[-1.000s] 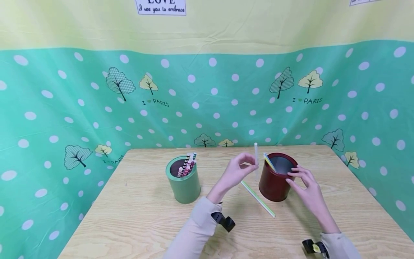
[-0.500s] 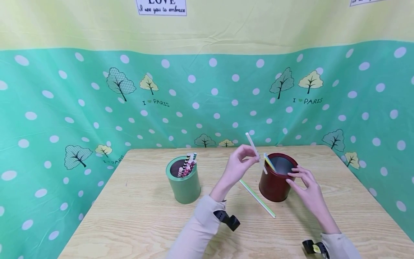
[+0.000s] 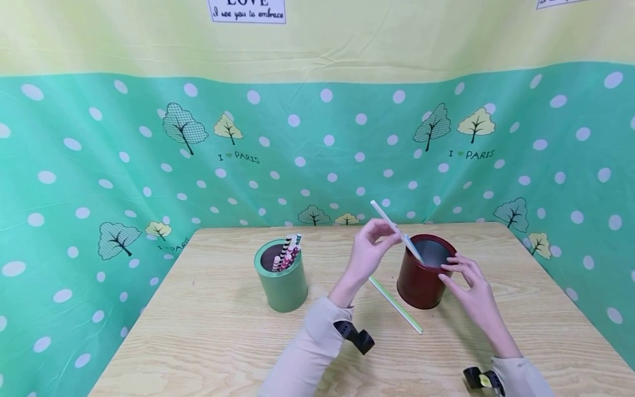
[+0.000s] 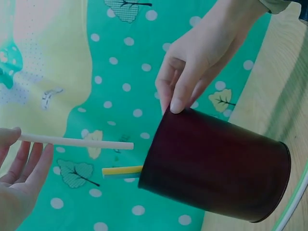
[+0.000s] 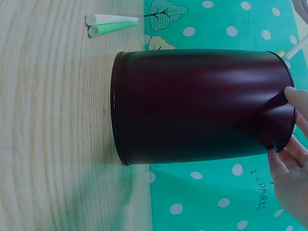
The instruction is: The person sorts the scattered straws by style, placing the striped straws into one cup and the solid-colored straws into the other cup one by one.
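Note:
A white straw is pinched between the thumb and fingers of my left hand. It slants down to the right, and its lower end overlaps the mouth of a dark red canister in the head view. In the left wrist view that end is just outside the opening, beside a yellow straw and a blue straw sticking out of the canister. My right hand grips the canister's rim on the right side, thumb on the outer wall. The canister stands upright.
A green canister with several patterned straws stands to the left on the wooden table. In front of the red canister lie a green straw and a white straw side by side. A dotted curtain hangs behind.
The white straw was upright left of the red canister; my left hand has tilted it and moved right and slightly up, bringing its lower end to the mouth. My right hand has stayed put.

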Available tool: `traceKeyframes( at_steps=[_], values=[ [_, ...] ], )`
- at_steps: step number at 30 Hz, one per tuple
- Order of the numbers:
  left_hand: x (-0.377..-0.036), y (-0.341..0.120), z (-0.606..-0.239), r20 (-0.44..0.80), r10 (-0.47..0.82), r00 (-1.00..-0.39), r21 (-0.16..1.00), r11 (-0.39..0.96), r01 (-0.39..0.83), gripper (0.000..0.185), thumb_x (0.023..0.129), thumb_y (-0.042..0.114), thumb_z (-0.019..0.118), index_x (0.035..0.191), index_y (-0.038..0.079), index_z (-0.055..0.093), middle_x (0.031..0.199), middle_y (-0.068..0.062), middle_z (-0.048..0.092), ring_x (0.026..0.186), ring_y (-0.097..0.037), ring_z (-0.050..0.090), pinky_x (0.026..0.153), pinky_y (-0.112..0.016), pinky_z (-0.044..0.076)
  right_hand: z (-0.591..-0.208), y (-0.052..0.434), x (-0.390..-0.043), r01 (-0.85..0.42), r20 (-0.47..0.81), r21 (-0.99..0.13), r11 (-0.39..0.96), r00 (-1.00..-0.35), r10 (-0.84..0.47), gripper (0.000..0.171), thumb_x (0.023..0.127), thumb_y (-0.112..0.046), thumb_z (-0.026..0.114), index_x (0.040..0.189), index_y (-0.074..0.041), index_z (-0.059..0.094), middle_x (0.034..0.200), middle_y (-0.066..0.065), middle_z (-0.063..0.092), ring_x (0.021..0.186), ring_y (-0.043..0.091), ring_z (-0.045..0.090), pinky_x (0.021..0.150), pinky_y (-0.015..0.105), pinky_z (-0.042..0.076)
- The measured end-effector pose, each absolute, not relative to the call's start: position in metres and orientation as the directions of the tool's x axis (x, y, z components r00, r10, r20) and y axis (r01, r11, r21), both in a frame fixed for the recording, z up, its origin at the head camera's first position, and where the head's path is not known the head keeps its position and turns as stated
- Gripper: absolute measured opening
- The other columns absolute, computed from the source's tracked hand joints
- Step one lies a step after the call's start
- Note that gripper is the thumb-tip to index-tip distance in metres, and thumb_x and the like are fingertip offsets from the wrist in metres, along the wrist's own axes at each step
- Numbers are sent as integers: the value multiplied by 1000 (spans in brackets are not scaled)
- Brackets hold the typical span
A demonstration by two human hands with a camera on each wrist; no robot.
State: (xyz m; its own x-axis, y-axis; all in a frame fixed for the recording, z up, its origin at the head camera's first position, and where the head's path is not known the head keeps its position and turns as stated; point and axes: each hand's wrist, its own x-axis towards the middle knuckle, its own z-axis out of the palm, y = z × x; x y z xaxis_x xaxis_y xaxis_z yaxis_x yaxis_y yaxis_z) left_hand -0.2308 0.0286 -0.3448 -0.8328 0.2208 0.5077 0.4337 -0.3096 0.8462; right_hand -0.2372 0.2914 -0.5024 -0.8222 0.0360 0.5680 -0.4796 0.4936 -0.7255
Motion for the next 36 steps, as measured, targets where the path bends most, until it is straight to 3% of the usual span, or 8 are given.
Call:
traceKeyframes(
  at_steps=[4,10,17,23,29,33,36],
  values=[
    [-232,32,-346,489,215,-845,855,-309,417,21,82,-6,56,100,-14,49,95,-31,54,82,-12,57,78,-32,50,-515,296,-245,-426,567,-691,583,-821,72,28,78,-20,66,106,-22,63,122,-6,46,125,8,30,95,8,26],
    [-225,35,-339,470,212,-857,868,-286,405,19,81,-10,54,98,-16,49,95,-33,53,83,-14,56,78,-28,49,-479,277,-222,-452,553,-720,528,-832,42,26,81,-16,64,106,-10,63,122,4,46,126,10,29,99,15,25],
    [-220,38,-338,438,200,-877,891,-229,392,20,80,-6,57,98,-14,52,97,-31,55,84,-14,56,78,-25,48,-429,248,-191,-395,504,-732,555,-862,52,26,83,-14,61,102,2,61,117,11,46,121,-4,29,93,6,25],
    [-222,41,-344,438,196,-877,891,-220,396,21,80,-8,56,99,-16,52,97,-31,56,83,-11,56,76,-22,48,-428,248,-191,-365,484,-736,570,-872,66,24,81,-13,62,102,0,62,115,8,46,119,-7,28,91,4,25],
    [-223,44,-348,428,204,-880,897,-212,387,20,80,-9,56,99,-15,53,98,-31,55,87,-20,57,77,-24,49,-427,248,-190,-373,489,-736,564,-870,63,24,82,-13,62,102,0,62,115,9,47,120,-7,28,91,4,25],
    [-227,46,-352,429,212,-878,899,-188,394,16,80,-7,56,94,-14,55,100,-30,56,90,-28,57,76,-23,48,-428,249,-191,-377,491,-738,559,-869,64,25,82,-13,62,102,1,61,116,11,46,121,-3,29,93,6,26],
    [-234,48,-361,425,209,-881,903,-173,395,15,80,-5,57,94,-12,57,98,-27,58,89,-25,58,75,-21,48,-439,255,-197,-409,515,-737,539,-856,54,26,82,-14,62,103,0,61,118,11,46,124,3,30,97,11,26]
  ],
)
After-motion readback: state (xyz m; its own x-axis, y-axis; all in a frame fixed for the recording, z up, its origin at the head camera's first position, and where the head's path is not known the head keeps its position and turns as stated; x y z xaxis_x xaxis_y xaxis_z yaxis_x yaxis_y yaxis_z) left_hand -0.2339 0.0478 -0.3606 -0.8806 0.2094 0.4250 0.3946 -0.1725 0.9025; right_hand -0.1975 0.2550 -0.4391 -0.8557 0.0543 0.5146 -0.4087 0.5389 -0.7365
